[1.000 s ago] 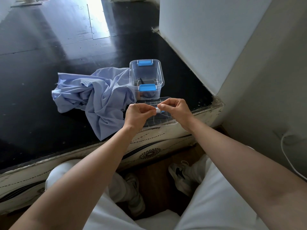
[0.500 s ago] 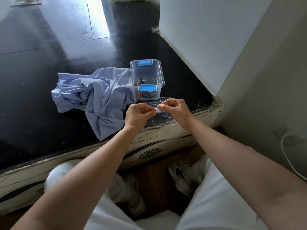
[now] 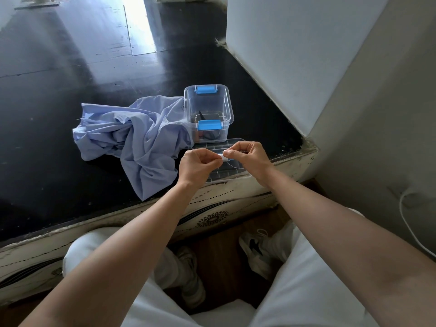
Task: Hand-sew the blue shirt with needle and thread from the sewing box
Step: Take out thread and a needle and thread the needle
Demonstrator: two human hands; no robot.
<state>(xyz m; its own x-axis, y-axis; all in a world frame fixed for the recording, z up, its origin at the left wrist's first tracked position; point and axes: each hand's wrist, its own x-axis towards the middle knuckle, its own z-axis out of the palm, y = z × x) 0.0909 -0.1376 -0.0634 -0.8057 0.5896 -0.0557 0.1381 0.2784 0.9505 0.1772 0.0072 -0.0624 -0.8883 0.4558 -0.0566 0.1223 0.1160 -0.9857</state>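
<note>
Just before the sewing box (image 3: 208,107), right hand (image 3: 250,159) pinches the thread spool (image 3: 225,157), left hand (image 3: 200,165) pinches its loose end (image 3: 217,172): thread prep, next probably draw off a length.

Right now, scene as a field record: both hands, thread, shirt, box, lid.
left hand: fingers pinch the thread next to the spool
right hand: holds the white thread spool
blue shirt: crumpled on the black table, against the box's left side
sewing box: clear, lid off, blue latches, dark item inside
lid: flat at the table edge, below the hands
needle: not visible
</note>
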